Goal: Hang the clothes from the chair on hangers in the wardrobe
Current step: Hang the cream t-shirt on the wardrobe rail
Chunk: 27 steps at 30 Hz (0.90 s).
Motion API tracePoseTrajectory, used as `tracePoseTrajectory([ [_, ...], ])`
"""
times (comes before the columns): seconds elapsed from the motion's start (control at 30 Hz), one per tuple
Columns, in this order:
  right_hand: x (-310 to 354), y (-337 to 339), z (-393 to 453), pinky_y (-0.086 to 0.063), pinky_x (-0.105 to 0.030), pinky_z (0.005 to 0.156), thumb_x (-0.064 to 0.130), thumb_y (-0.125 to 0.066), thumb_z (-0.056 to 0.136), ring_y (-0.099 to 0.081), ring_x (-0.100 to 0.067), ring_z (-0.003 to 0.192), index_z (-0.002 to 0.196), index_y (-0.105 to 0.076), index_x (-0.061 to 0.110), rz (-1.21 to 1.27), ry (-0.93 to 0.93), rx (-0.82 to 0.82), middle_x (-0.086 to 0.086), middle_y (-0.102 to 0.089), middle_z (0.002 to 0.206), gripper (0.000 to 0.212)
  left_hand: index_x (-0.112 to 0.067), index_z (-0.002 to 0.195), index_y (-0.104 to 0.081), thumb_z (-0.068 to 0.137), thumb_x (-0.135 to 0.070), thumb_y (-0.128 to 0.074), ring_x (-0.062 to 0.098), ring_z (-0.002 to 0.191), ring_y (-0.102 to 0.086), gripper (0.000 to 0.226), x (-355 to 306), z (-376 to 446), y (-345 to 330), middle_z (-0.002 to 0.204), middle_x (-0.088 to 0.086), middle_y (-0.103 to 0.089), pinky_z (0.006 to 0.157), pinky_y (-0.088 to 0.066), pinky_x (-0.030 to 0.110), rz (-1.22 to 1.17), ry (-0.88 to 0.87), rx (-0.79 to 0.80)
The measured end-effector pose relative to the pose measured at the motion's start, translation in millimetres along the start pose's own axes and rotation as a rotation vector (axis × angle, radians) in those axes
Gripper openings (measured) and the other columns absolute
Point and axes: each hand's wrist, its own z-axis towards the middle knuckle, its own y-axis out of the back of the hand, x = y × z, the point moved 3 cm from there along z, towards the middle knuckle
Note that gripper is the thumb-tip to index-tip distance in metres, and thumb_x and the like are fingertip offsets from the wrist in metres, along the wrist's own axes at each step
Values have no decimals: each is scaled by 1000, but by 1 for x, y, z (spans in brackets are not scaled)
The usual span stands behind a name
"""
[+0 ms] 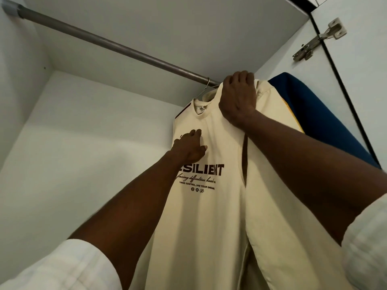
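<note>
Already the cream T-shirt [211,206] hangs in the centre of the frame, its wire hanger [206,87] hooked over the grey wardrobe rail [109,43] that runs from the upper left down toward the middle. The right hand [238,97] has its grip clamped on the shirt's shoulder just under the rail, fingers curled over the fabric. The left hand [191,147] lies on the chest of the shirt just above the dark print; whether it pinches cloth or only smooths it I cannot tell. A blue garment [318,114] hangs behind, at the right. So this piece looks nearly hung, with only settling left; the chair is out of sight, so what remains there is unknown.
</note>
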Motion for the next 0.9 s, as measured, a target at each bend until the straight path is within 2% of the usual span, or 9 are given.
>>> tracePoseTrajectory([
  [0.1, 8, 18, -29, -22, -48, 114, 21, -45, 91, -34, -40, 132, 135, -44, -2, 33, 76, 12, -26, -43, 138, 49, -11, 152, -22, 100, -39, -48, 33, 139, -36, 64, -8, -23, 14, 155, 10, -33, 107, -34, 51, 4, -3, -6],
  [0.2, 18, 43, -70, -27, -48, 112, 17, -45, 89, -41, -39, 126, 128, -50, -2, 143, 135, 41, -25, -49, 132, 44, -10, 148, -28, 100, -35, -48, 32, 135, -40, 58, -16, -57, 28, 150, 11, -39, 103, -36, 49, -3, -8, -33],
  [0.3, 24, 75, -118, -41, -44, 94, 11, -37, 79, -55, -34, 103, 107, -63, 2, 237, 142, 43, -19, -62, 108, 40, -9, 144, -35, 99, -29, -48, 33, 127, -47, 50, -27, -102, 43, 143, 12, -47, 99, -38, 47, -11, -17, -64],
  [0.4, 22, 105, -170, -44, -39, 71, 10, -39, 68, -57, -31, 77, 86, -62, 6, 347, 129, 41, -12, -61, 84, 30, -10, 140, -43, 98, -25, -47, 33, 120, -53, 45, -39, -157, 52, 136, 10, -55, 95, -40, 43, -58, -28, -114],
  [0.53, 15, 147, -246, -42, -37, 64, 1, -55, 63, -55, -31, 70, 84, -59, 7, 491, 73, 104, -12, -60, 79, 22, -8, 131, -55, 100, -23, -46, 33, 110, -58, 36, -64, -246, 61, 123, 11, -63, 91, -44, 43, -127, -7, -134],
  [0.63, 5, 189, -311, -43, -37, 65, -3, -58, 65, -55, -31, 69, 85, -59, 6, 572, 10, 249, -11, -59, 78, 22, -7, 113, -64, 100, -22, -47, 32, 95, -62, 27, -87, -322, 62, 105, 10, -69, 81, -46, 42, -180, 13, -118],
  [0.73, -7, 233, -379, -42, -38, 68, -5, -55, 68, -55, -32, 71, 87, -58, 5, 616, -67, 443, -12, -60, 80, 22, -8, 97, -67, 97, -16, -49, 32, 85, -61, 20, -110, -401, 56, 92, 9, -69, 74, -47, 43, -281, 113, -70],
  [0.9, -37, 310, -495, -41, -43, 81, -7, -49, 75, -58, -39, 90, 106, -60, 0, 678, -206, 791, -19, -63, 100, 33, -9, 92, -66, 94, -14, -49, 33, 79, -61, 18, -162, -545, 37, 86, 10, -68, 73, -48, 43, -350, 259, 105],
])
